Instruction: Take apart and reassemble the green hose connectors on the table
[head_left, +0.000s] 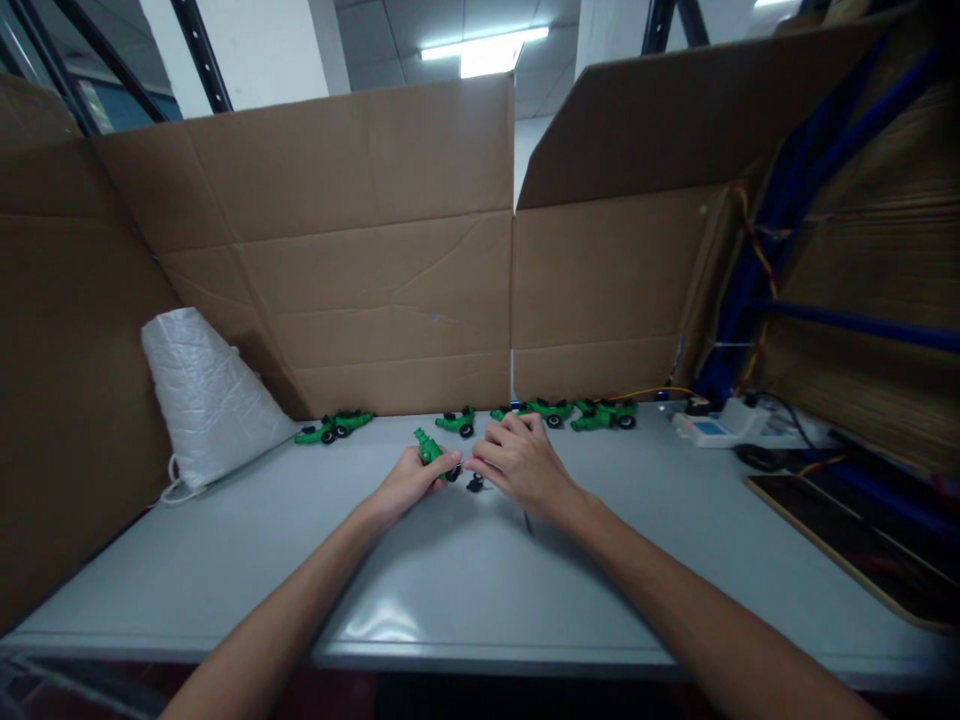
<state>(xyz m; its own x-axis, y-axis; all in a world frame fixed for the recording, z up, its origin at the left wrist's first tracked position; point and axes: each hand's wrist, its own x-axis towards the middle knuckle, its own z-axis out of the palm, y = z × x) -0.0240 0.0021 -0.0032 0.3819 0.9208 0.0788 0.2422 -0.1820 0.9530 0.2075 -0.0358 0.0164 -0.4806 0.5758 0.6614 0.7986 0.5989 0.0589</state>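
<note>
My left hand (409,484) is closed around a green toy car (428,447) with black wheels, its narrow end pointing up and away from me. Beside its lower end, my right hand (520,462) has thumb and fingers pinched together. Whatever small thing they grip is too small to make out. A small black part (475,483) lies on the table just below the fingertips. Under my right wrist a thin dark rod (527,522) shows; the rest of it is hidden.
Several green toy cars (604,414) line the table's back edge, with more (335,427) at the left. A silvery padded bag (214,400) stands far left. On the right are a white power strip (720,428) and a dark flat panel (847,540). Cardboard walls (375,260) surround the table.
</note>
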